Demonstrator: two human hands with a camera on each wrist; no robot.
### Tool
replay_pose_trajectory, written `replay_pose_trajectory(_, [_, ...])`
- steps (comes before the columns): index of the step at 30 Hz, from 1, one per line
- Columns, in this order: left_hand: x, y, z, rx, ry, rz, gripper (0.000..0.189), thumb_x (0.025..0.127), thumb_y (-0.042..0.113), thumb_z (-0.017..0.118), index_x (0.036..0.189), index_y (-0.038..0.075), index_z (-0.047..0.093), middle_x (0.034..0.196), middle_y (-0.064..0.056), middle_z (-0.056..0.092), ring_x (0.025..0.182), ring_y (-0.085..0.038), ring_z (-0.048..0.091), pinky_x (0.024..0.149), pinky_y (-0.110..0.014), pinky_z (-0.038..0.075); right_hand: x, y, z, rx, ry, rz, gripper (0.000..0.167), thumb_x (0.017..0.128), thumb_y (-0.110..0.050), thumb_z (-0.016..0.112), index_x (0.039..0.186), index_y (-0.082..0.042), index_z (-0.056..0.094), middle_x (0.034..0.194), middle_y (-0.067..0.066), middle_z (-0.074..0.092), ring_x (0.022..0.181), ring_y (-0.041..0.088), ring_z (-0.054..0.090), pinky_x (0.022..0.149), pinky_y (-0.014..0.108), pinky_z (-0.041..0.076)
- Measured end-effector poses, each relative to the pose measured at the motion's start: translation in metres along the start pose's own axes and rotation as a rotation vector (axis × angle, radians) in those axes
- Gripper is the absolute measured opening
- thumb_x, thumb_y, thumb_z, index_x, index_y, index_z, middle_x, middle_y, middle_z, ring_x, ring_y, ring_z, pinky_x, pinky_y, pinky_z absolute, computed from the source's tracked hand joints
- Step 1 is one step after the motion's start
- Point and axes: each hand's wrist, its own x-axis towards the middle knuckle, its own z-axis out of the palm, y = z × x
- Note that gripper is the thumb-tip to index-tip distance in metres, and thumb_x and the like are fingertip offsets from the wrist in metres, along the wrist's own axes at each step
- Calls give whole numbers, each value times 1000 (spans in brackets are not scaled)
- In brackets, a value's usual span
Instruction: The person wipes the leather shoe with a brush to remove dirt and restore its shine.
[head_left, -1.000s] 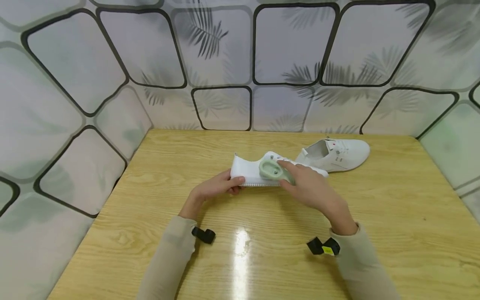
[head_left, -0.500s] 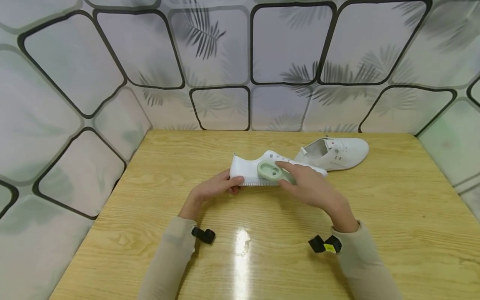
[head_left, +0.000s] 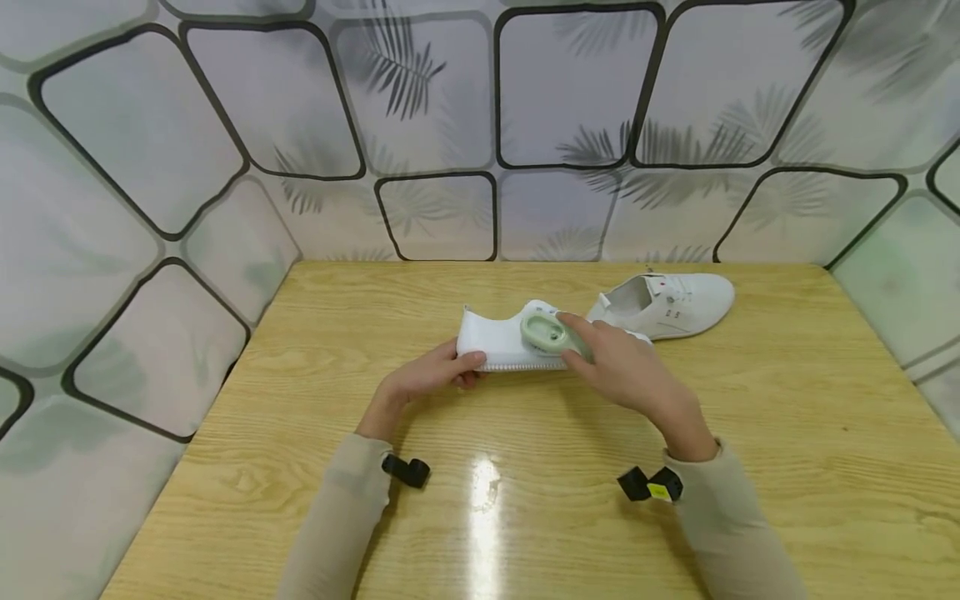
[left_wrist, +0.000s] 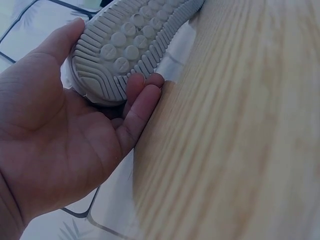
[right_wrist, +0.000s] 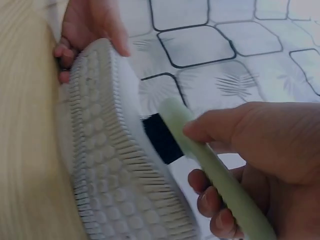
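A white shoe (head_left: 495, 337) lies tilted on its side, its ridged, studded sole (left_wrist: 125, 47) facing the person. My left hand (head_left: 431, 372) grips it by the heel, thumb on the near side and the other fingers behind and below. In my right hand (head_left: 630, 371) is a light green brush (right_wrist: 175, 120), held by its handle (right_wrist: 235, 200) with the fingers curled round it. Its dark bristles (right_wrist: 162, 139) touch the side of the shoe's upper. The right hand covers part of the shoe's toe in the head view.
Behind and to the right, a second white shoe (head_left: 686, 304) stands upright on the wooden table (head_left: 555, 500). A patterned cloth wall (head_left: 442, 217) rises at the table's back edge. Each sleeve cuff carries a small black camera.
The brush has shifted slightly along the shoe's side, first left, then back right and a little up. The left hand keeps its grip on the heel.
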Motion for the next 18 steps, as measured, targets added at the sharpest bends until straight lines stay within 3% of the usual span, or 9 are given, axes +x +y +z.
replay_pose_trajectory(7, [0,1,3,14,6,-1,37,107,28,47,125,-4,48,106,-15,57,87,-19,54,81,-30,49,-1,4,0,89,-56,-47,54,103,-28,54,152,-11,38,140,23,54,123,40,55,97,56,46])
replay_pose_trajectory(11, [0,1,3,7,10,-4,36,107,27,47,124,-5,48,105,-15,58,87,-19,54,80,-30,49,-5,10,-7,34,-11,-22,52,101,-25,57,150,-11,43,124,21,63,101,33,65,81,50,52])
replay_pose_trajectory(14, [0,2,2,8,17,-6,35,107,26,46,124,-5,48,105,-16,58,86,-20,54,79,-30,49,-4,12,-7,3,15,-30,53,103,-27,55,152,-13,40,114,19,64,87,26,63,71,45,51])
replay_pose_trajectory(18, [-1,3,1,18,10,-7,35,107,27,47,123,-4,49,104,-15,58,85,-19,54,79,-29,49,-3,12,-6,32,-8,-72,52,103,-28,55,152,-17,40,120,19,63,96,29,64,77,48,52])
